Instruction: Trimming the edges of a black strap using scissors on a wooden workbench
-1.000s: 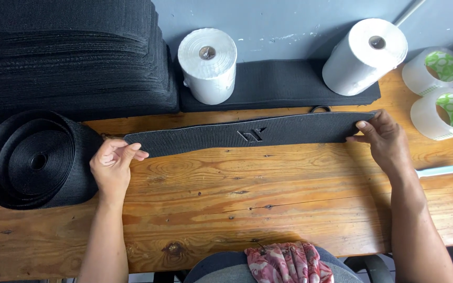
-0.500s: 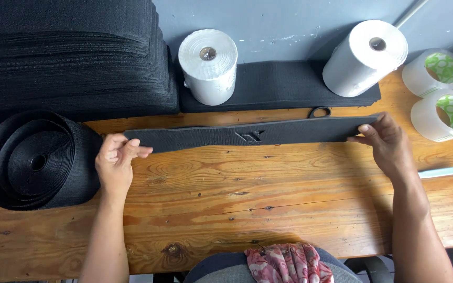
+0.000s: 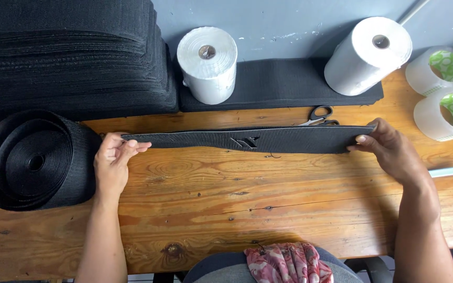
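Two hands, your left hand [image 3: 112,163] and right hand [image 3: 390,148], pinch the black strap [image 3: 247,139] ends; keep it taut, level, just before the scissors [image 3: 318,116].

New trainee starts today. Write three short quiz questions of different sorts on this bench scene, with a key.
1. True or false: the left hand and right hand each hold one end of the black strap.
2. What tool lies just behind the strap? A) scissors B) hammer C) stapler
3. Fill in: the big black coil sits on the wooden bench beside the ____ hand.

Key: 1 true; 2 A; 3 left.
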